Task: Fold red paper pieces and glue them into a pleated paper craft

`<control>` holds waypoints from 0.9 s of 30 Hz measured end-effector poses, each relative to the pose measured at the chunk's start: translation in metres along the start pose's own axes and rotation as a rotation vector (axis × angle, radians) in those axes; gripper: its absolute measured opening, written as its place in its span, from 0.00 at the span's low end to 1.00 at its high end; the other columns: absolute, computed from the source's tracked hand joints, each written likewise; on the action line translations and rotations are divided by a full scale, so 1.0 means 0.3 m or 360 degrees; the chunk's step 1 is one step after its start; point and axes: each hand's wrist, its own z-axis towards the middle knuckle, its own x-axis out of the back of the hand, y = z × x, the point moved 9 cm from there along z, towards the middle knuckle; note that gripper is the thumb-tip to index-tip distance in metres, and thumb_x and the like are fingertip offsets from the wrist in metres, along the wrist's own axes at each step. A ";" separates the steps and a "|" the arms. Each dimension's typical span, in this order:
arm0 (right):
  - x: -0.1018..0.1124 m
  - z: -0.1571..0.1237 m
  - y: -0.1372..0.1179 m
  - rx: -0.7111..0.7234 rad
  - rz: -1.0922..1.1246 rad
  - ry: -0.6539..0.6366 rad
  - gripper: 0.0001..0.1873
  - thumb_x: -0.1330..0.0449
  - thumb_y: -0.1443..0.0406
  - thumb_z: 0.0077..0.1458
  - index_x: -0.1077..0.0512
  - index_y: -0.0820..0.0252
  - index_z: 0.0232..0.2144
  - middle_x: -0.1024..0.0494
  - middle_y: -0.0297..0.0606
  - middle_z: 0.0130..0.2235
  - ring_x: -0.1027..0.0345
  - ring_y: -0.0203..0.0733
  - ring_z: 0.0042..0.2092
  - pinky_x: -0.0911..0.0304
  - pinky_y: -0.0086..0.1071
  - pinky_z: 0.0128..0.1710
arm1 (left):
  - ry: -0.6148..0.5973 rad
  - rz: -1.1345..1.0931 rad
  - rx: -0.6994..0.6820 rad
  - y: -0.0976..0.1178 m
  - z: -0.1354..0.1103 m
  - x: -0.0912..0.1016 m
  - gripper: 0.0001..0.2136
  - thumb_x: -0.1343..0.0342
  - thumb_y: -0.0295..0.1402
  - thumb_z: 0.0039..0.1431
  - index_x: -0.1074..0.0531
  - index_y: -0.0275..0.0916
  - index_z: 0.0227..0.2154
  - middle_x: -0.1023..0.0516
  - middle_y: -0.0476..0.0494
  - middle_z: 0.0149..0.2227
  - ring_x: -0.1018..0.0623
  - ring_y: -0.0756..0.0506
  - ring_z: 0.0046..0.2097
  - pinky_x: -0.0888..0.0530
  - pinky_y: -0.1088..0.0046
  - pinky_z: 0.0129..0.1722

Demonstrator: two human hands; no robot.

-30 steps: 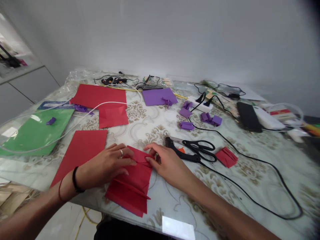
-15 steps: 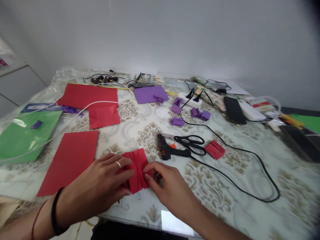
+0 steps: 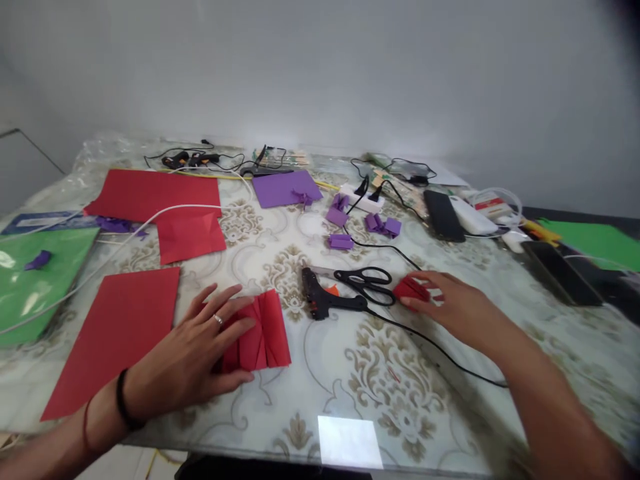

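My left hand (image 3: 193, 350) lies flat with fingers spread on a pleated red paper piece (image 3: 263, 330) near the table's front edge. My right hand (image 3: 453, 308) has reached out to the right, and its fingers close around a small folded red paper piece (image 3: 410, 288). Between the two hands lie a black glue gun (image 3: 325, 301) and black scissors (image 3: 364, 279). The glue gun's cord (image 3: 440, 350) runs under my right forearm.
Red sheets (image 3: 117, 327) (image 3: 155, 193) and a green sheet (image 3: 35, 277) lie at the left. A purple sheet (image 3: 285, 187) and small purple folded pieces (image 3: 341, 241) sit behind the scissors. A power strip (image 3: 360, 198), phones (image 3: 443, 215) and cables crowd the back right.
My right hand left the pleated red paper and moved right to the small folded red piece. The left hand stays on the pleated paper. The view has panned right.
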 end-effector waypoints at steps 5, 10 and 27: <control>-0.060 0.022 0.098 -0.0074 0.0022 -0.0073 0.35 0.34 0.49 0.43 0.26 0.56 0.53 0.17 0.49 0.51 0.20 0.59 0.42 0.27 0.45 0.42 | 0.0015 -0.0022 -0.0085 -0.027 0.052 0.062 0.22 0.41 0.46 0.70 0.30 0.40 0.60 0.26 0.36 0.65 0.33 0.35 0.71 0.50 0.46 0.75; -0.065 0.040 0.142 -0.0111 0.0024 -0.0116 0.27 0.31 0.48 0.43 0.22 0.52 0.44 0.16 0.48 0.44 0.22 0.60 0.42 0.30 0.46 0.42 | 0.0010 -0.0143 -0.0004 -0.049 0.003 0.136 0.18 0.41 0.41 0.70 0.27 0.41 0.58 0.22 0.37 0.60 0.24 0.35 0.63 0.37 0.45 0.71; 0.019 0.025 0.230 -0.0383 0.0017 -0.0137 0.05 0.29 0.60 0.52 0.22 0.47 0.31 0.14 0.45 0.38 0.22 0.54 0.38 0.34 0.46 0.42 | 0.0040 -0.0269 0.0326 -0.105 -0.041 0.054 0.19 0.44 0.34 0.72 0.33 0.39 0.62 0.29 0.31 0.64 0.23 0.33 0.61 0.20 0.48 0.56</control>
